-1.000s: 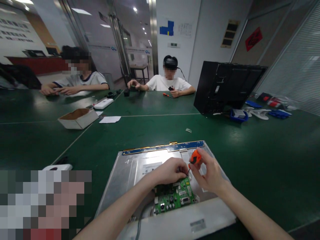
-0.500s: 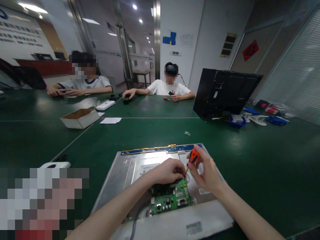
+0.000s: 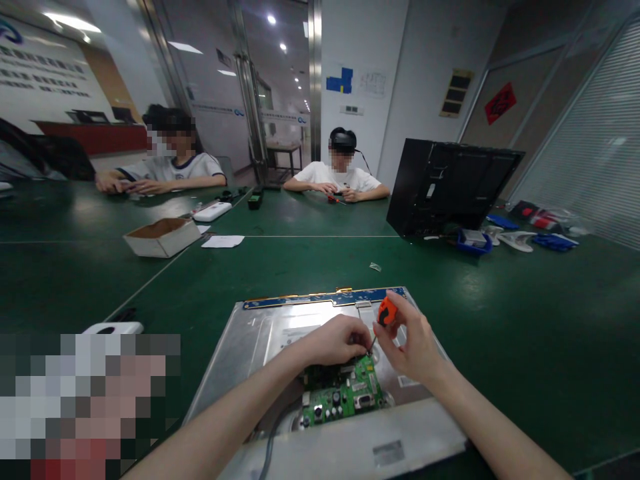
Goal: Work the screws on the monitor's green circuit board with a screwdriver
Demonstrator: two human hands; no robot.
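Note:
A silver monitor back panel lies flat on the green table in front of me, with a blue strip along its far edge. A green circuit board sits in its lower middle. My right hand is closed round a small screwdriver with an orange handle, whose tip points down at the board's upper edge. My left hand rests curled on the board's top edge, fingers pinched beside the screwdriver tip; what they hold is hidden.
A black monitor shell stands at the right with blue parts beside it. A cardboard box, paper sheet and white device lie at the left. Two people sit across the table. A small clear scrap lies beyond the panel.
My view has tilted down slightly. Both hands stay at the board's top edge, the screwdriver shifting a little. The person opposite has pulled an outstretched arm back in.

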